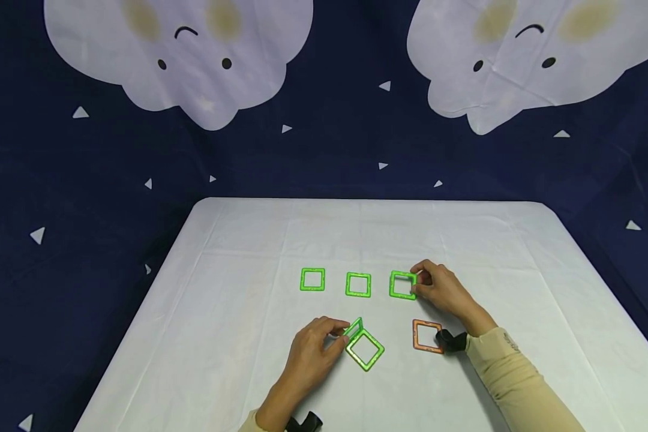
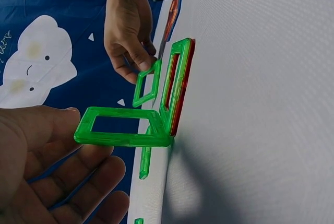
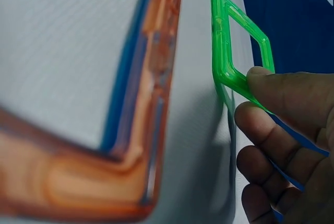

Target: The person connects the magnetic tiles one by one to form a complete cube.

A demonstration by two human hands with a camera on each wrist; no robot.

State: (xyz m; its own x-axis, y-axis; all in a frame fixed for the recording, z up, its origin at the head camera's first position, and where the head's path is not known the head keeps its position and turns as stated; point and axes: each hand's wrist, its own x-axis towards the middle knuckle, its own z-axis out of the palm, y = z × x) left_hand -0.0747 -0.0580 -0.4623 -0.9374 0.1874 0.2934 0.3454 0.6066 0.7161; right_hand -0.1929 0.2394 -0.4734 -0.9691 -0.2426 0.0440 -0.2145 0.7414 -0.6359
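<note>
My left hand (image 1: 314,354) pinches the outer edge of a raised green square magnetic tile (image 2: 125,139) between thumb and fingers. Along its opposite edge, that tile meets a second green square tile (image 1: 375,359) lying on the white table, forming an angle. In the left wrist view a red layer (image 2: 182,98) shows under the lying tile. Farther back, my right hand (image 1: 444,292) holds another green square tile (image 3: 219,41) by its right side, thumb against the frame. The right wrist view shows this tile tilted, with its shadow on the cloth.
Two more green square tiles, a left one (image 1: 302,279) and a middle one (image 1: 348,285), lie in a row left of my right hand. An orange square tile (image 1: 415,335) lies under my right wrist's black camera mount (image 1: 451,341). A dark blue patterned cloth (image 1: 329,162) hangs behind the table (image 1: 221,288).
</note>
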